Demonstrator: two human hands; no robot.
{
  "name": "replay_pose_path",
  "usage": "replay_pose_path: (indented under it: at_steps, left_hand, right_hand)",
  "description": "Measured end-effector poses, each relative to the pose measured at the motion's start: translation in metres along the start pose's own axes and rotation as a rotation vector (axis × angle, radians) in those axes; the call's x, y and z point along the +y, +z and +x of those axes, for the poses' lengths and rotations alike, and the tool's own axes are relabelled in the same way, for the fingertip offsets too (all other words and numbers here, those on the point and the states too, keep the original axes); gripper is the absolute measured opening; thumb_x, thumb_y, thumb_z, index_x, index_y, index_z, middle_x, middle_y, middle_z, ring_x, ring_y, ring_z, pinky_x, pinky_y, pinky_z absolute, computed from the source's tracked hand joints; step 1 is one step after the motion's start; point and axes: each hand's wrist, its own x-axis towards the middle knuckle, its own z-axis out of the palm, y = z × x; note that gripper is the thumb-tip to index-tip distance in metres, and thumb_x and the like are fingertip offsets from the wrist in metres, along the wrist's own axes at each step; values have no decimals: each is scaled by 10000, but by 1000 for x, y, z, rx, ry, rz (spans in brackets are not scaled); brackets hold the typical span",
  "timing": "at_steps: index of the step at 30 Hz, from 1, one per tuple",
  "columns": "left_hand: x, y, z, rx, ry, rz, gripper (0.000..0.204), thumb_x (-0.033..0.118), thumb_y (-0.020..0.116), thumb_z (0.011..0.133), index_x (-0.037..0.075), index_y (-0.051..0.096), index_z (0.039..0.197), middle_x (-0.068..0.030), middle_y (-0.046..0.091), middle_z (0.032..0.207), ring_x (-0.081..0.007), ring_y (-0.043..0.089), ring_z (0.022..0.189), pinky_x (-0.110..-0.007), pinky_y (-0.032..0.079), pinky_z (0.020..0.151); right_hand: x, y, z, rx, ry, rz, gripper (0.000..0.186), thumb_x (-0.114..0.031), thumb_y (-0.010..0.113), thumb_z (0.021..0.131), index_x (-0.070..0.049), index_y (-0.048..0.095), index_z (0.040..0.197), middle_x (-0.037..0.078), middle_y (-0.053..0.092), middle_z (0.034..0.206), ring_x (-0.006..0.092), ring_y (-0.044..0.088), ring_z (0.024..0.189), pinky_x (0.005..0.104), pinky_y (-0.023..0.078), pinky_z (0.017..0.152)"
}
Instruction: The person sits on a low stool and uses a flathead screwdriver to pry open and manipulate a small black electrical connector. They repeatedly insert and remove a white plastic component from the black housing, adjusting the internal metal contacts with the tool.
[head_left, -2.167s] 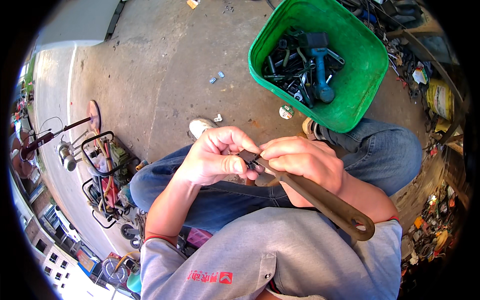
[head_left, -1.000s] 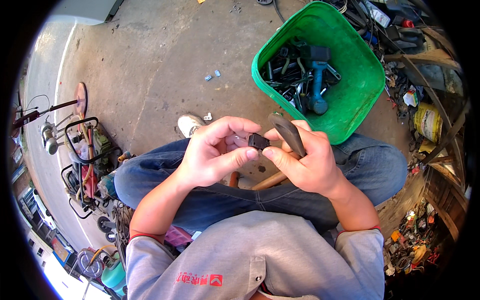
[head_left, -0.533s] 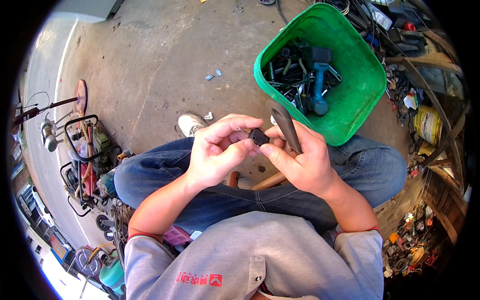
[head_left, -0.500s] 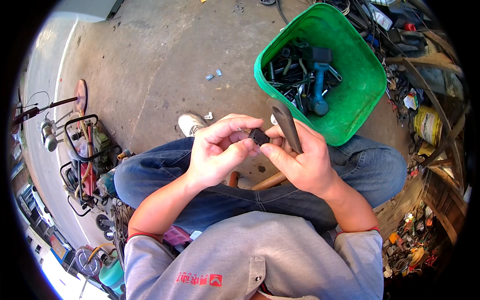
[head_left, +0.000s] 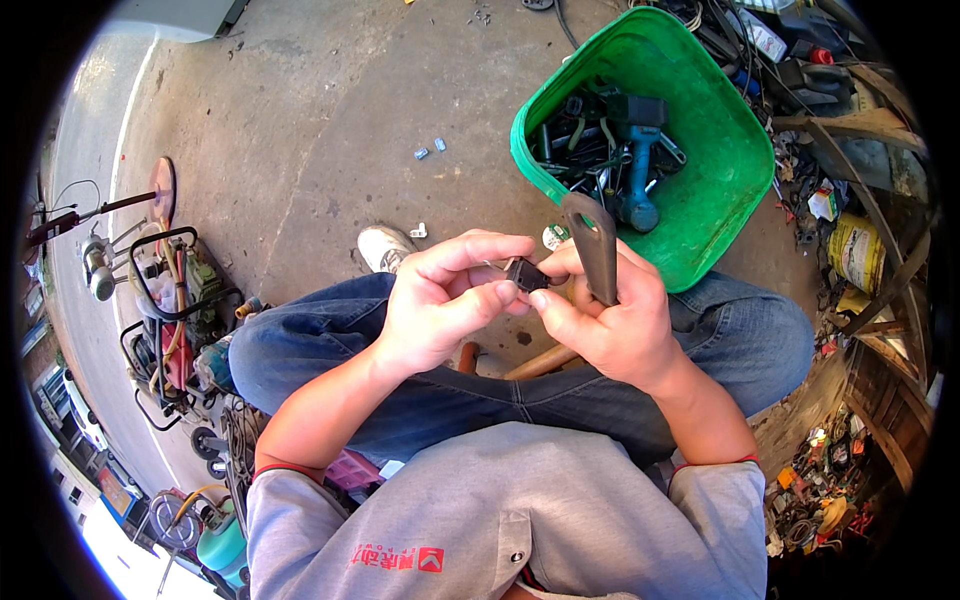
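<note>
My left hand point(head_left: 440, 300) pinches a small black blocky part point(head_left: 524, 273) between thumb and fingers, above my lap. A thin light strip or wire shows at its left side. My right hand point(head_left: 618, 315) is closed around a dark, flat handle point(head_left: 597, 245) with a hole near its upper end; the rest of this tool is hidden in the grip. The right thumb and fingertips meet close to the black part's right side. Whether they touch it, I cannot tell.
A green bucket point(head_left: 725, 205) beyond my right hand holds a blue power tool point(head_left: 640, 175) and several hand tools. Two small bluish pieces point(head_left: 421, 154) lie on the concrete. Machines with black tube frames point(head_left: 180, 310) stand at left; mixed scrap point(head_left: 820, 480) piles up at right.
My right hand has shifted slightly right, and the dark handle has swung more upright. The black part has turned a little in my left fingers.
</note>
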Motion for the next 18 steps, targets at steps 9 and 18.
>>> replay_pose_path:
  at_steps: [9,18]
  left_hand:
    - [-4,-1,3,-11,59,49,284,-64,545,866,-45,575,1148,-107,556,1128,-167,632,950,-269,532,816]
    - [0,4,1,41,26,37,286,16,517,926,-22,506,1209,-132,544,1191,-197,639,969,-288,541,815]
  right_hand:
    - [-1,5,-4,50,40,-8,194,-38,723,703,-4,623,866,89,618,788,208,603,685,307,465,605]
    - [6,4,0,66,-39,-21,106,-55,600,840,34,605,898,118,607,824,204,571,651,309,446,577]
